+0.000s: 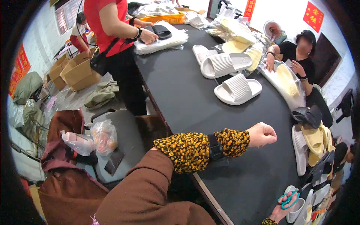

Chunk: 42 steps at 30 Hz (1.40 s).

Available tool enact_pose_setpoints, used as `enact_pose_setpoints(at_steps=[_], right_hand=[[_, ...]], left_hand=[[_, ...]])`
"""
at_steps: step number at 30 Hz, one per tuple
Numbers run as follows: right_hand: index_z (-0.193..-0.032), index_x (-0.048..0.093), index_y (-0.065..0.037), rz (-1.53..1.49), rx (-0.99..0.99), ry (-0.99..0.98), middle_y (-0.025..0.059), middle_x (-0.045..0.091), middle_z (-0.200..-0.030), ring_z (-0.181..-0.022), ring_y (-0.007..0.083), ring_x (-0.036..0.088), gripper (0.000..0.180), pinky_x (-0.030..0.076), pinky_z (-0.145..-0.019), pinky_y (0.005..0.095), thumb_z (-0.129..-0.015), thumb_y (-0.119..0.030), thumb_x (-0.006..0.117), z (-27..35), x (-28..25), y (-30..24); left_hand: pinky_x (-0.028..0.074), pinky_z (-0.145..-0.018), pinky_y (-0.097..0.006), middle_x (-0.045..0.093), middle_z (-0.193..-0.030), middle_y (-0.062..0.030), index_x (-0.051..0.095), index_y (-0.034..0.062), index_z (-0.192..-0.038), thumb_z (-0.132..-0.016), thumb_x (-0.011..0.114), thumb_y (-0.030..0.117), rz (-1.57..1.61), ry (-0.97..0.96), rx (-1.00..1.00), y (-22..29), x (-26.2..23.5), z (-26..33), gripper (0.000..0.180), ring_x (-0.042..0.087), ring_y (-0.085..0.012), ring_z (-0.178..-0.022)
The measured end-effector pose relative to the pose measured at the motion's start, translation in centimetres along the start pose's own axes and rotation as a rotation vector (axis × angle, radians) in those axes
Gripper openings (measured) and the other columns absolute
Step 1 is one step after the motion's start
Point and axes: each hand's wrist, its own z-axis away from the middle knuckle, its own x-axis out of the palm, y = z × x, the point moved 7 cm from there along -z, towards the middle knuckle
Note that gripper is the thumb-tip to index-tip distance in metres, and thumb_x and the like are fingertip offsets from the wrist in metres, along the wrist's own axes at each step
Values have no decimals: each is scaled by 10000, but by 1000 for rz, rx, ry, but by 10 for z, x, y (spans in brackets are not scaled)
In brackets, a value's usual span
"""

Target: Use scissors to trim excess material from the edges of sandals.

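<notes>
My left hand [262, 135] hovers over the black table [228, 140] with its fingers curled into a loose fist, and no object shows in it. A black band circles the patterned sleeve behind it. At the lower right, my right hand [279, 212] grips scissors [288, 200] by their teal handles. Their dark blades point toward the pile of slide sandals at the table's right edge. Beside the scissors sits a white slide [296, 210]. Farther up the table, a ribbed white slide [238, 90] lies near another white slide [221, 65], with a third partly behind it.
Yellow slides [314, 140] and black slides [308, 117] crowd the right edge. A seated person [305, 62] handles bagged yellow slides there. At far left, a person in red [108, 30] holds a black slide over plastic bags. A grey chair [127, 131] bears bagged items and a phone.
</notes>
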Motion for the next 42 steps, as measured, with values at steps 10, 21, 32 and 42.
enact_pose_setpoints(at_steps=[10, 21, 32, 42], right_hand=[[-1177, 503, -92, 126, -381, 155, -25, 562, -742, -492, 54, 464, 329, 349, -383, 207, -900, -265, 544, -2, -19, -2], [-1186, 496, -96, 26, -14, 30, -35, 526, -714, -501, 42, 440, 347, 345, -387, 199, -901, -285, 552, 8, 10, -3], [-1197, 490, -99, 41, -9, 41, -33, 515, -707, -501, 44, 443, 355, 349, -384, 200, -904, -289, 553, 5, 6, -2], [-1200, 487, -87, 84, -10, 57, -31, 500, -702, -499, 40, 434, 343, 338, -382, 195, -914, -267, 545, 8, 10, -3]], left_hand=[[468, -659, -368, 588, -786, -129, 579, 33, -959, -828, 574, 90, 163, -772, 689, 158, 135, 149, 143, 562, -274, -693], [418, -720, -481, 556, -926, -264, 583, -41, -966, -923, 476, 145, 494, -895, 866, 185, 166, 202, 218, 513, -441, -853], [412, -693, -470, 567, -916, -236, 591, -21, -928, -916, 487, 159, 488, -911, 867, 180, 172, 211, 208, 517, -419, -823], [396, -718, -405, 557, -851, -123, 544, 37, -831, -923, 488, 195, 398, -794, 895, 169, 165, 201, 191, 530, -320, -802]])
